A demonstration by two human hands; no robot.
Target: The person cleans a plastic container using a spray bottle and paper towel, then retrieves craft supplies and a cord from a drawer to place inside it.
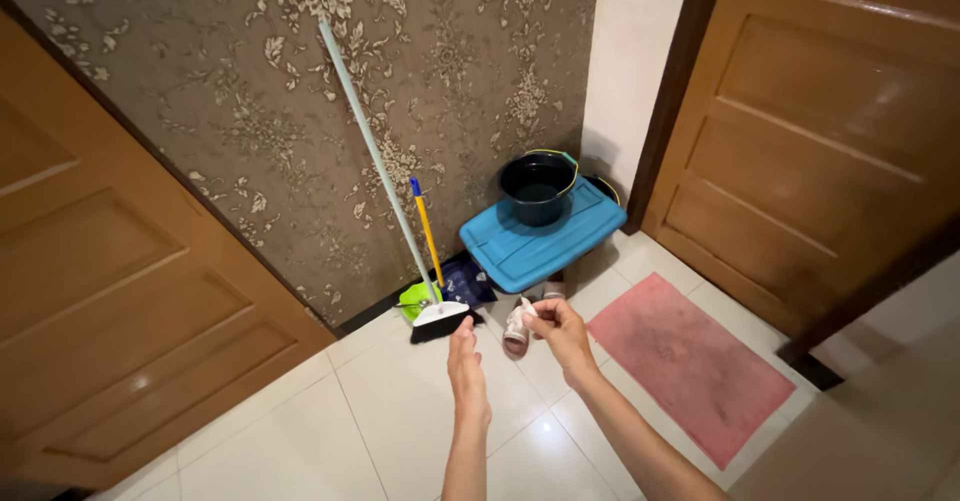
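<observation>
Head view, one entry: left hand [467, 371] raised edge-on, fingers [464, 338] straight and together, holding nothing, tips just short of the broom head [440, 321]; right hand [563, 333] beside it, fingers [540, 319] curled and pinched together, whether on some small item cannot be told. Just beyond the left fingertips: broom, black bristles on the white floor tiles [400, 421], pale green handle [372, 146] leaning against the patterned wallpaper [300, 81]. Judged light, stiff in the shaft, springy at the bristles; best grasped mid-handle. Beside it a shorter stick, yellow with blue tip [424, 223], and a green dustpan [417, 297]. Past the right fingertips: a pale shoe [516, 333], a blue plastic lid [540, 236] bearing a dark bucket [537, 188]. Right of the fingers, a pink mat [690, 361]; wooden doors [830, 131] flank the corner
</observation>
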